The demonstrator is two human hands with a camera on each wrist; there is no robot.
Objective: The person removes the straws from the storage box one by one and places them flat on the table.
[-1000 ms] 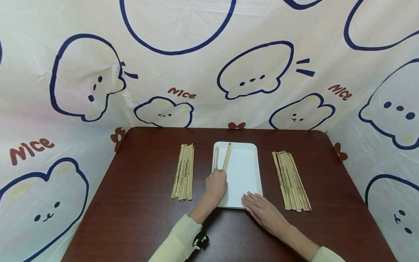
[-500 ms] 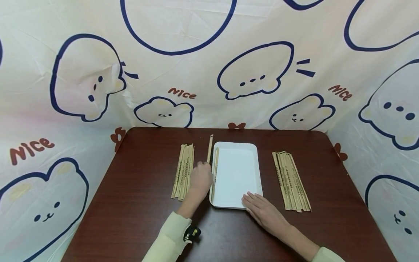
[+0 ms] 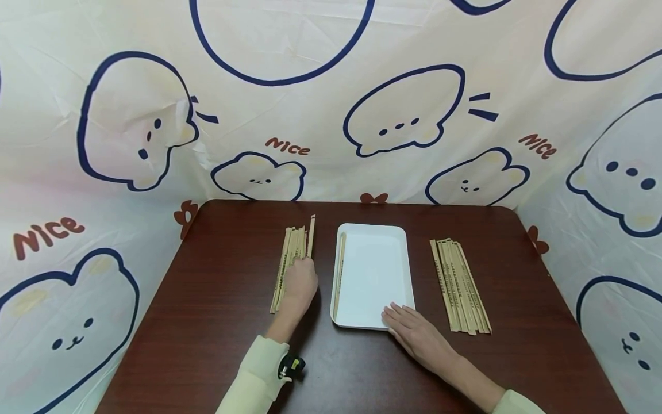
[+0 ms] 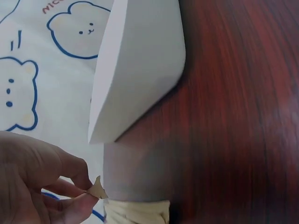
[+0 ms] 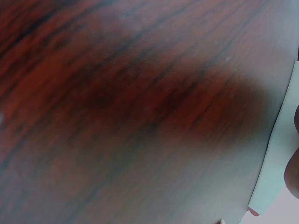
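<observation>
My left hand (image 3: 301, 282) pinches a slim tan paper-wrapped stick (image 3: 311, 236) over the right side of the left bundle of similar sticks (image 3: 292, 244). In the left wrist view, thumb and fingers grip the stick's papery end (image 4: 97, 189), with the bundle (image 4: 138, 212) just beyond. One wrapped stick (image 3: 339, 273) lies lengthwise along the left inner edge of a white rectangular tray (image 3: 374, 270). My right hand (image 3: 414, 333) rests flat, fingers extended, on the tray's near right corner; the right wrist view catches only fingertips (image 5: 293, 175) at its border.
A second bundle of printed tan sticks (image 3: 460, 287) lies right of the tray. Everything stands on a dark brown table (image 3: 217, 333). Behind and at both sides hangs a pale cloth (image 3: 320, 115) with cartoon bears.
My left hand has carried the stick from above the tray leftward to the left bundle. One stick stays in the tray. The right hand has not moved.
</observation>
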